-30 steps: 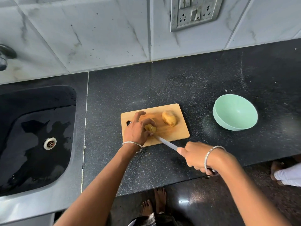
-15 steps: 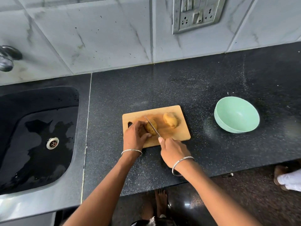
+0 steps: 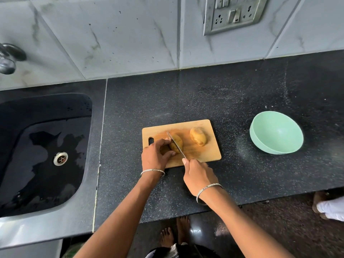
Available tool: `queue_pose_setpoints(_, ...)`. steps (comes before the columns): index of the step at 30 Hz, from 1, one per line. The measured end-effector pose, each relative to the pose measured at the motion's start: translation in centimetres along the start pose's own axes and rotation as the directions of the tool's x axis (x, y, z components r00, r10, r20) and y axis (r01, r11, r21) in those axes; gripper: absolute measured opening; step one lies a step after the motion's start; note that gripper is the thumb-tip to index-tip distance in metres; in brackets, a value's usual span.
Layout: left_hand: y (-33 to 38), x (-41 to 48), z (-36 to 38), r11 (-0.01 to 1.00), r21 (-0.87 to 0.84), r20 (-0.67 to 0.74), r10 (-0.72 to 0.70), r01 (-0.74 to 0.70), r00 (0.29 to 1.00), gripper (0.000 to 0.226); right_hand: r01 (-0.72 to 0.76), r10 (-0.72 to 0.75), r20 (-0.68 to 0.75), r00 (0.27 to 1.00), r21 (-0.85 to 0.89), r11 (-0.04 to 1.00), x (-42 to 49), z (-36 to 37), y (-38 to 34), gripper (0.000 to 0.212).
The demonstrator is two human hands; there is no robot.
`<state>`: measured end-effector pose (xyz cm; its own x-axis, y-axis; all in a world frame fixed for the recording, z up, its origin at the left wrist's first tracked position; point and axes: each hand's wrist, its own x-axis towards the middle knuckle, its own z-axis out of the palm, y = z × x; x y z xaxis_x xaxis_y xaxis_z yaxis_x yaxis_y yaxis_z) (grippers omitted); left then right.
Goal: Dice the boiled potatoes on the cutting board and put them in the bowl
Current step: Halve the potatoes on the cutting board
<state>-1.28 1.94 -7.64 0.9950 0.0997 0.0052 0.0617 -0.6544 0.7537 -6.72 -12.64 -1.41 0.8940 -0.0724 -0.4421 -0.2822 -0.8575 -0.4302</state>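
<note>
A wooden cutting board point(image 3: 210, 151) lies on the black counter. Two brown boiled potatoes are on it. My left hand point(image 3: 155, 156) grips the left potato point(image 3: 177, 141) from its left side, fingers curled round it. My right hand point(image 3: 198, 174) holds a knife point(image 3: 176, 144) by its handle at the board's front edge; the blade lies across the held potato, pointing away and to the left. The second potato point(image 3: 198, 136) lies untouched on the right half of the board. An empty mint-green bowl point(image 3: 276, 132) stands to the right of the board.
A black sink point(image 3: 42, 151) with a steel drain fills the left side, a tap point(image 3: 9, 58) above it. The tiled wall with a switch plate point(image 3: 232, 13) runs behind. The counter's front edge is close; bare feet and another person's foot show on the floor below.
My right hand came in from the lower right to the board's front edge and swung the knife up across the held potato. The left hand kept its hold on the potato.
</note>
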Motion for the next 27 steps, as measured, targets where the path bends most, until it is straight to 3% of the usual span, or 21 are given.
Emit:
queue_pose_setpoints(7,0.0,0.1,0.2,1.000,0.018,-0.009,-0.007,0.008,1.000,0.037,0.010,-0.011,0.015,1.000,0.006,1.000,2.9,0.3,-2.0,0.050)
queue_pose_setpoints(27,-0.6,0.6,0.3,0.999,-0.023,-0.002,-0.047,0.047,0.999,0.042,-0.027,0.025,-0.033,0.999,-0.076,0.997,0.3,2.7,0.4,0.052)
